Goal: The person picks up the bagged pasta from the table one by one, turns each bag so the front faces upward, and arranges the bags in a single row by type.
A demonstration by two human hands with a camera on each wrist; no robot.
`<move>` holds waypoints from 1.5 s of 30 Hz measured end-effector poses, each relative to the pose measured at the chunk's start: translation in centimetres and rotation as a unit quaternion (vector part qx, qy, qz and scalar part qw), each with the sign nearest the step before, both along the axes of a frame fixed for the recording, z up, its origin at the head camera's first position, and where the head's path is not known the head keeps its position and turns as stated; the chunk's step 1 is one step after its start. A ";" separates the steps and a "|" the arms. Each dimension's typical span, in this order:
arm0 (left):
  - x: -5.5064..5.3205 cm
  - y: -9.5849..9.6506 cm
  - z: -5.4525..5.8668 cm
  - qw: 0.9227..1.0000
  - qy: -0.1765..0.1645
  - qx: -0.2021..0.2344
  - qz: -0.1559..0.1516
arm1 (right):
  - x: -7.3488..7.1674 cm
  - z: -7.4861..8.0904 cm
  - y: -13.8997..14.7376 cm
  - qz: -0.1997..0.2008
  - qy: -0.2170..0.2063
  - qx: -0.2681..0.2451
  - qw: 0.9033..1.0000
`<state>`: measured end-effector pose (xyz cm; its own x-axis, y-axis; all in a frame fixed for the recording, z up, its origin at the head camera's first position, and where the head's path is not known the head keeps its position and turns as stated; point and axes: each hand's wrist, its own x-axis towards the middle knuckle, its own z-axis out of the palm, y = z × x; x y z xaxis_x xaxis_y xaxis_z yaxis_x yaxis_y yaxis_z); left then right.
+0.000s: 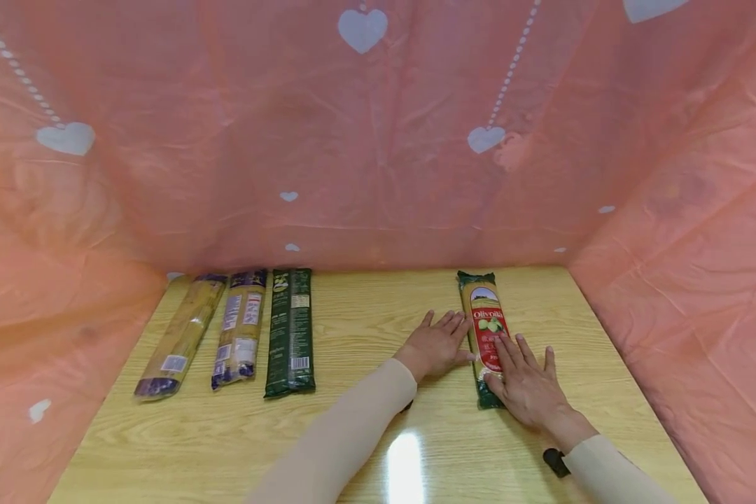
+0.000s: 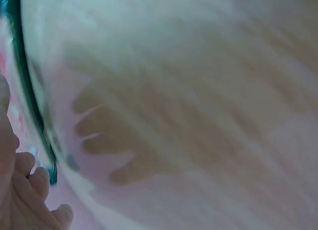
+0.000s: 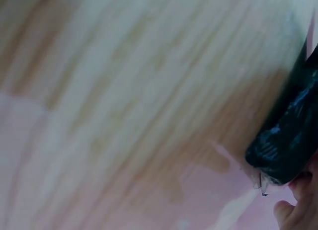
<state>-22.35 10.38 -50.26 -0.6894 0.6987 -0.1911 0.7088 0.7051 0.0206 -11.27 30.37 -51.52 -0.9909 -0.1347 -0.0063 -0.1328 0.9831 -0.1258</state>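
A green and red spaghetti pack (image 1: 486,322) labelled Olivoila lies front side up toward the right of the table, tilted slightly. At its left edge, the left hand (image 1: 437,344) has its fingers extended, fingertips beside or touching the wrapper. Over its lower right side, the right hand (image 1: 529,385) lies with spread, straight fingers, the fingertips on the red label. The left wrist view shows part of the left hand (image 2: 32,195) near the pack's green edge (image 2: 27,81). In the right wrist view, the dark green pack end (image 3: 283,145) appears above the right hand's fingers (image 3: 298,205).
At the left lie a dark green spaghetti pack (image 1: 290,332), back side up, and two clear spaghetti packs with purple ends, a middle one (image 1: 241,329) and a slanted outer one (image 1: 184,332). Pink sheeting (image 1: 378,140) with hearts surrounds the wooden table (image 1: 378,308) at back and sides.
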 end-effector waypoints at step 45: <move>1.0 -27.8 0.0 0.973 -0.048 0.034 0.221 | -1.1 0.2 -0.4 0.000 0.001 -0.027 1.000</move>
<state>-21.39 -17.45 -50.25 -0.9072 0.3506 -0.2324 0.3283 0.9356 0.1297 -12.35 29.95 -51.30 -0.9909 -0.1349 0.0031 -0.1333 0.9750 -0.1775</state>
